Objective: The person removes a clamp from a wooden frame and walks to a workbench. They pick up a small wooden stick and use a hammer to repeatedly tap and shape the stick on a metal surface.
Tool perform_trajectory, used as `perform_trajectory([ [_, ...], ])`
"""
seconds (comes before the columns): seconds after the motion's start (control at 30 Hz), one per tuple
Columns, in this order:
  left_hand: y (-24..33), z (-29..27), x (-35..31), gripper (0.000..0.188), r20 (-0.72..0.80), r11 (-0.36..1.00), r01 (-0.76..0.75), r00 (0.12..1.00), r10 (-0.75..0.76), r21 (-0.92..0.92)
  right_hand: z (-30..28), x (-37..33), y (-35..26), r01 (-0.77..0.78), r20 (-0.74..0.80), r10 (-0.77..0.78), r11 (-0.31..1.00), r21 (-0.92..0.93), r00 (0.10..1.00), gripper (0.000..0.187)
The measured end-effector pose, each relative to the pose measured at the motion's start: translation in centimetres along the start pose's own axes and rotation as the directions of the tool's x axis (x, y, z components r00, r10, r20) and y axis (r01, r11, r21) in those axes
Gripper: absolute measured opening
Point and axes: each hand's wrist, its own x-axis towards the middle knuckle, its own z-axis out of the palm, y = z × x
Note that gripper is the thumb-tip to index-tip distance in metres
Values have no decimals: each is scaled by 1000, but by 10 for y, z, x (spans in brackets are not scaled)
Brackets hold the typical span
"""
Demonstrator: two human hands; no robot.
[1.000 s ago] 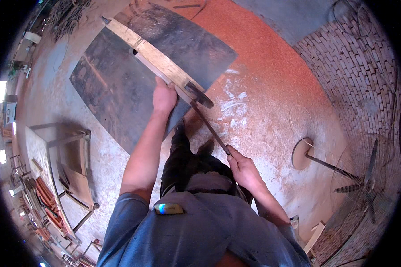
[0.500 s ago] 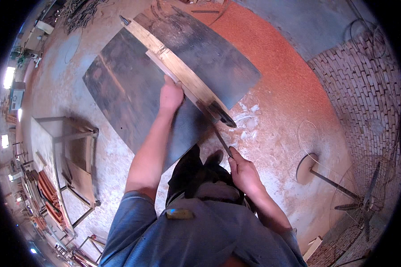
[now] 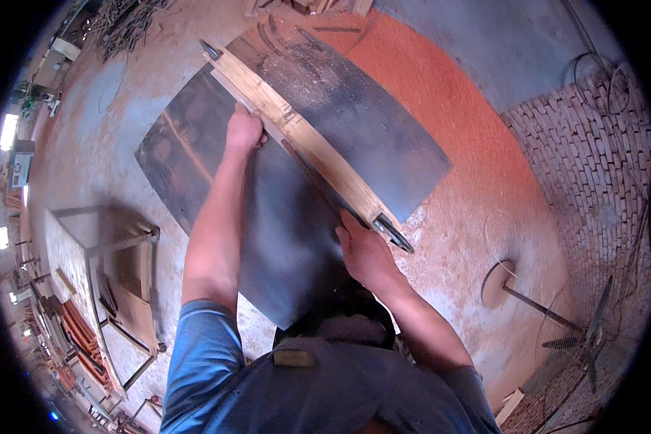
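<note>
A long pale wooden beam (image 3: 315, 148) lies diagonally across a dark tabletop (image 3: 195, 181), with a dark metal fitting (image 3: 210, 50) at its far end and a black clamp-like fitting (image 3: 393, 231) at its near end. My left hand (image 3: 246, 130) is closed on a thin pale strip (image 3: 231, 88) along the beam's left edge. Close to the near end, my right hand (image 3: 365, 249) is closed around the end of a long dark file-like bar (image 3: 312, 173). That bar runs along the beam's left side, and its exact kind cannot be made out.
Reddish dust (image 3: 448, 108) covers the floor beyond the table. At left stands a framed table (image 3: 69, 246), with reddish wood pieces (image 3: 85, 340) beside it. A standing fan (image 3: 586, 336) is at right, near stacked bricks (image 3: 571, 159). Scrap strips (image 3: 123, 29) lie at far left.
My right hand has moved forward and left with the dark bar, now close alongside the beam. My left hand and the pale strip have shifted farther up the beam.
</note>
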Motion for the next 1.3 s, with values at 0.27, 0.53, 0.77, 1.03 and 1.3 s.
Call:
perform_trajectory([
  [0.27, 11, -42, 60, 35, 0, 998, 37, 999, -37, -41, 24, 79, -35, 63, -3, -63, 997, -38, 998, 35],
  [0.53, -29, -54, 2, 37, 101, 847, 100, 993, -55, -522, -5, -9, 0, 156, -14, -155, 984, 84, 988, 41],
  [0.77, -44, 65, -217, 50, 216, 745, 131, 976, 19, -654, -29, -149, 105, -159, -19, 177, 923, 350, 984, 42],
  [1.03, 0, 120, -230, 40, 108, 943, -132, 989, 103, 307, -48, -229, 153, -187, -62, 219, 925, 329, 974, 41],
  [1.3, -2, 130, -228, 39, -11, 972, -96, 995, 101, 214, -36, -220, 159, -73, -15, 79, 973, 219, 997, 41],
])
